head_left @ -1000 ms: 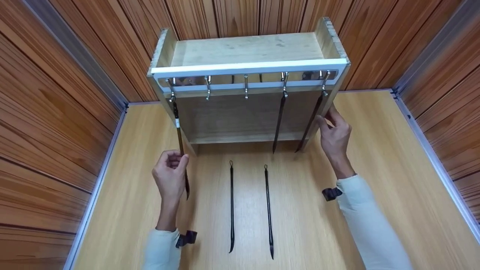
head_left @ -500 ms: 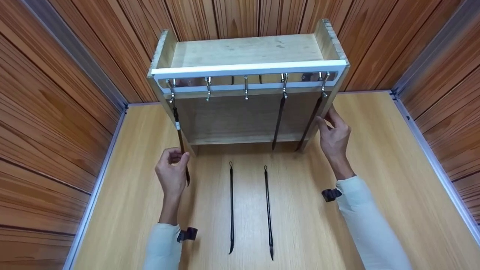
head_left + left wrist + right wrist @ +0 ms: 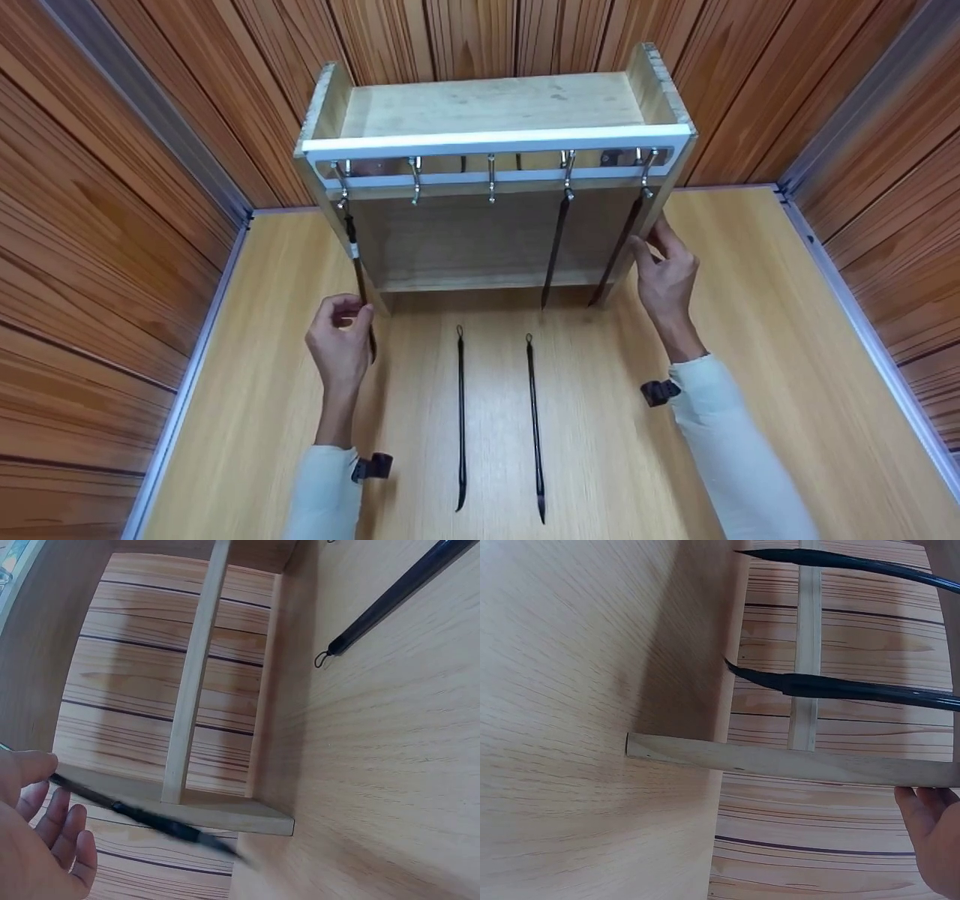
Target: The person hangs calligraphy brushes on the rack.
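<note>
My left hand (image 3: 339, 337) pinches the lower part of a brown writing brush (image 3: 361, 277) between thumb and fingers. The brush hangs by its top from the leftmost hook (image 3: 342, 187) of a wooden rack (image 3: 495, 105); its dark bristle tip (image 3: 217, 844) points down below my fingers. At the other side, my right hand (image 3: 666, 281) grips the edge of the rack's right side panel (image 3: 780, 761). Two dark brushes hang from the right hooks, one (image 3: 555, 251) inward and one (image 3: 619, 251) right beside my right hand.
Two more black brushes, one left (image 3: 461, 420) and one right (image 3: 535, 427), lie on the table (image 3: 600, 465) in front of the rack, loops toward it. Two middle hooks (image 3: 491, 180) carry nothing. Wood-grain walls (image 3: 97, 225) stand around the table.
My left hand has moved slightly toward the rack, and the tip of the brush in it has come up and closer to the rack. My right hand keeps its grip on the side panel.
</note>
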### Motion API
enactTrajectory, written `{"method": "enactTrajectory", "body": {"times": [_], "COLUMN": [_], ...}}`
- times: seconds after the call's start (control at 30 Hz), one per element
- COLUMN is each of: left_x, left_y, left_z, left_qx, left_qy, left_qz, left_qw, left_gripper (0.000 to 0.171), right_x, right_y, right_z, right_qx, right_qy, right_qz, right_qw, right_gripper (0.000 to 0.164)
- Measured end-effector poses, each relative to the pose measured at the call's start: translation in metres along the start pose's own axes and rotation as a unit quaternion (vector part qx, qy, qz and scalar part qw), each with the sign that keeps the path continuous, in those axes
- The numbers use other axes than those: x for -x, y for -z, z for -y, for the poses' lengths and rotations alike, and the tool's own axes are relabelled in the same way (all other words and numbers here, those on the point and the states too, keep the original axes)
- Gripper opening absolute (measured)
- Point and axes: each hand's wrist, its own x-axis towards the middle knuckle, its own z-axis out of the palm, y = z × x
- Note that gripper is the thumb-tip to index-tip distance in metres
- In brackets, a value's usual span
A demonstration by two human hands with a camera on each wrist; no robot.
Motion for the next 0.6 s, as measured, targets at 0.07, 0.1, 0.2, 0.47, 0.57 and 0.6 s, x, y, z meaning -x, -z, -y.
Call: {"method": "enactTrajectory", "body": {"times": [0.07,0.1,0.2,0.47,0.57,0.6], "left_x": [0.001,0.001,0.004,0.008,0.011,0.012], "left_y": [0.001,0.001,0.002,0.003,0.003,0.003], "left_z": [0.001,0.001,0.002,0.0,-0.002,-0.002], "left_qx": [0.0,-0.001,0.002,-0.001,-0.001,-0.002], "left_qy": [-0.002,-0.003,-0.003,-0.005,-0.003,0.0], "left_qz": [0.001,0.002,0.006,0.026,0.03,0.032], "left_qw": [1.0,1.0,1.0,0.9997,0.9995,0.9995], "left_gripper": [0.013,0.013,0.014,0.018,0.02,0.02], "right_x": [0.0,-0.001,-0.001,-0.004,-0.004,-0.004], "right_y": [0.0,0.0,-0.002,-0.001,0.0,0.0], "right_z": [-0.001,-0.002,-0.007,-0.038,-0.041,-0.042], "right_qx": [0.0,0.0,0.004,0.005,0.003,0.002], "right_qy": [0.005,0.007,0.01,0.005,0.009,0.012], "right_qz": [-0.001,-0.003,-0.007,-0.011,-0.008,-0.007], "right_qw": [1.0,1.0,1.0,1.0,1.0,1.0], "right_gripper": [0.049,0.049,0.049,0.052,0.052,0.052]}}
